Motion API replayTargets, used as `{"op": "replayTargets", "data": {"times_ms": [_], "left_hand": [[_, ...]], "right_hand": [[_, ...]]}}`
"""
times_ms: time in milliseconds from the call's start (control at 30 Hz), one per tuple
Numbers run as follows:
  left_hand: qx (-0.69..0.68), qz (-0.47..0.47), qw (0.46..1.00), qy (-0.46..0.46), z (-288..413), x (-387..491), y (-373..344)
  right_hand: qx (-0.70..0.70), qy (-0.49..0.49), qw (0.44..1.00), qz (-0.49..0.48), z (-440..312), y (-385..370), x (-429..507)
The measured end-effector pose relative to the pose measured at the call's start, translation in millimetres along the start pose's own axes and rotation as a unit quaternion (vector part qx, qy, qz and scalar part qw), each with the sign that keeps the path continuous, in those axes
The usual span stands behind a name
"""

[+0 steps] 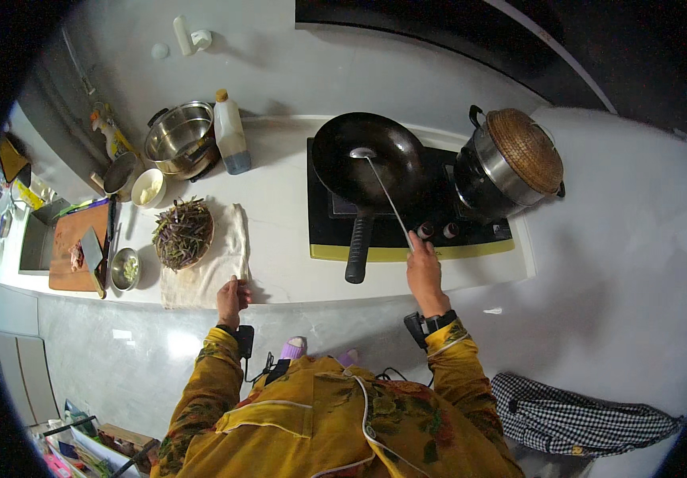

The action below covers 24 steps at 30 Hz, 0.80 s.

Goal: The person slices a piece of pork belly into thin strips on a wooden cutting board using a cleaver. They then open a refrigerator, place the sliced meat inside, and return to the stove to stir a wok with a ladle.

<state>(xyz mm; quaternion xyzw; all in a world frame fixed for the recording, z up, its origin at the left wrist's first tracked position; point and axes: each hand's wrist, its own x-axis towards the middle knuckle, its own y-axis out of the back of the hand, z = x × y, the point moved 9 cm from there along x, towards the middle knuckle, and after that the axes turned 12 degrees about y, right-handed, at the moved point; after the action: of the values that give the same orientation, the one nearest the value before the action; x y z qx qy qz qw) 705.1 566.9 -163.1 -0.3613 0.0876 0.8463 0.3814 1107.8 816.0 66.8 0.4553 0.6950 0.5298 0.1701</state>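
My right hand [424,272] grips the handle of a metal ladle [384,185]. The ladle's bowl rests inside a dark wok [343,137] on the black cooktop [325,227], and the wok's ribbed black handle points towards me. At the counter's front edge, my left hand [233,300] is at the corner of a pale cloth [230,239], fingers curled; whether it pinches the fabric is unclear. On that cloth stands a basket heaped with cut purple-green vegetable pieces [183,233].
Right of the wok stands a steel pot [486,173] under a woven lid [525,149]. Leftward are a plastic bottle [231,134], a steel pot [179,134], a white bowl [148,189], a small metal bowl [125,270], and a cutting board [65,239] with meat and a cleaver [92,246].
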Motion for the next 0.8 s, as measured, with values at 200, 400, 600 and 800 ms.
{"op": "replayTargets", "data": {"times_ms": [200, 400, 600, 800], "left_hand": [[0.012, 0.013, 1.0, -0.006, 3.5, -4.0, -0.5], [0.023, 0.023, 0.999, -0.002, 7.5, -8.4, -2.4], [0.033, 0.024, 0.999, -0.001, 8.2, -10.2, -3.0], [0.034, 0.018, 0.999, -0.001, 7.7, -8.6, -2.8]], "right_hand": [[0.025, -0.031, 0.999, 0.031, 37.3, 40.8, 8.7], [0.034, -0.048, 0.998, -0.013, 47.6, 50.3, 4.3], [0.07, -0.055, 0.996, -0.024, 49.3, 48.9, -6.0], [-0.046, 0.011, 0.999, -0.008, 33.1, 49.5, -9.8]]}}
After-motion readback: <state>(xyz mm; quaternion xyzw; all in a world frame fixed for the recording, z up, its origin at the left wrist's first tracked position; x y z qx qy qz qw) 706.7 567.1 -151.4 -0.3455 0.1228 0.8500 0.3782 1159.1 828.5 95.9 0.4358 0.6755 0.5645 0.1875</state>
